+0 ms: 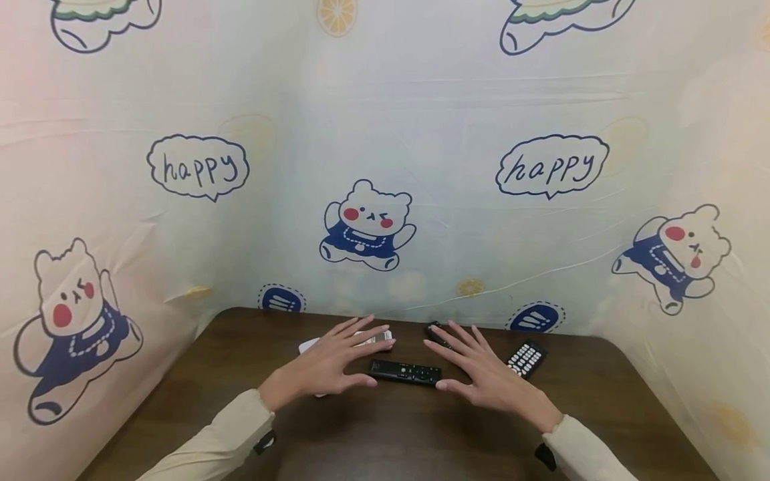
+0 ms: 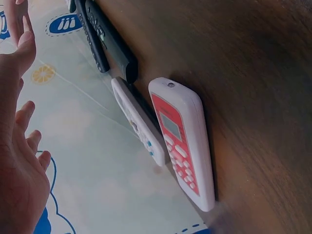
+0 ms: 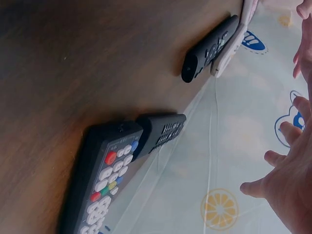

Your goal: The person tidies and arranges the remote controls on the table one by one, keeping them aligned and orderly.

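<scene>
My left hand [image 1: 327, 359] is held above the table with fingers spread, palm down, holding nothing. Partly hidden beneath it lie a white remote control with a red face [image 2: 181, 144] and a slimmer white remote control [image 2: 136, 119]. Fingers also spread, my right hand [image 1: 484, 371] holds nothing. Between the hands, a long black remote control [image 1: 406, 372] lies crosswise on the table. Behind the right fingers is another black remote control [image 3: 161, 131], mostly covered in the head view. Right of that hand rests a black remote control with white buttons [image 1: 527, 359].
The remotes lie on a dark brown wooden table [image 1: 361, 441] with rounded far corners. A pale cloth [image 1: 445, 267] printed with cartoon bears, oranges and "happy" bubbles hangs around its back and sides.
</scene>
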Available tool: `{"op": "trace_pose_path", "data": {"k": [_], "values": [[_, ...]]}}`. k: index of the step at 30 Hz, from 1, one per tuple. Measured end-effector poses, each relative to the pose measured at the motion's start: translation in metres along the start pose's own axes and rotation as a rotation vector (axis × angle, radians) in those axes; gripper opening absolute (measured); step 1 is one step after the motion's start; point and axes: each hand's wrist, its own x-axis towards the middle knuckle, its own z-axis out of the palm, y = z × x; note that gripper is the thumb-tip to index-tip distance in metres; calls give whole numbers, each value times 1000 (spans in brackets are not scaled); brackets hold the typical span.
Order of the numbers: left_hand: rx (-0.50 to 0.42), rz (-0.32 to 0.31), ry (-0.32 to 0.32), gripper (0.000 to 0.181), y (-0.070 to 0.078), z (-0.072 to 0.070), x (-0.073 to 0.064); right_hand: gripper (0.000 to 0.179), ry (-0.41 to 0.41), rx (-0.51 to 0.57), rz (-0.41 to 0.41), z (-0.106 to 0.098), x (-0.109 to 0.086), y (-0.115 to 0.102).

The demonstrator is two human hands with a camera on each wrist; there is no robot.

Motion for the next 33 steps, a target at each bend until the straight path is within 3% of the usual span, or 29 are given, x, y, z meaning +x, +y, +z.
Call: {"op": "trace_pose_path", "data": {"k": [17, 27, 33], "values": [[12, -53, 49, 72, -16, -10, -9, 69, 31, -55, 50, -8, -9, 24], [13, -111, 55, 75, -27, -9, -17, 68, 41, -88, 66, -13, -13, 29], [34, -110, 73, 74, -35, -9, -21, 69, 64, -104, 63, -15, -18, 37]]}}
